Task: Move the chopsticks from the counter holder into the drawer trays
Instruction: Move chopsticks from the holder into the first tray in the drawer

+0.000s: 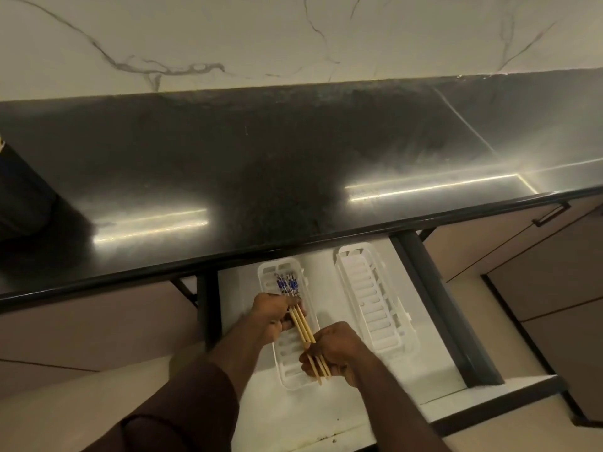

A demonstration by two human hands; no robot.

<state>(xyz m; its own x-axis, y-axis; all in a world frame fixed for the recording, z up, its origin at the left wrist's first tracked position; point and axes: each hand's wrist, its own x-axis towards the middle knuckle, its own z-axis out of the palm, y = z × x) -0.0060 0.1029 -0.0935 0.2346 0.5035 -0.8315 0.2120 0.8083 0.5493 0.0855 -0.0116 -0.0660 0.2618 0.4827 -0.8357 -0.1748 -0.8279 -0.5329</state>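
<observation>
Beneath black counter [261, 164], open drawer [359, 402]

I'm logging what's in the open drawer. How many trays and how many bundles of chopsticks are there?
White trays: 2, the left tray and the right tray
Chopstick bundles: 1, the chopsticks, held by the left hand and the right hand
Total: 3

Chopsticks [301, 324] over left tray [284, 357]

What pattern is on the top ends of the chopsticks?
Blue and white markings on the chopsticks, plain pale wood below; seen in the head view.
</observation>
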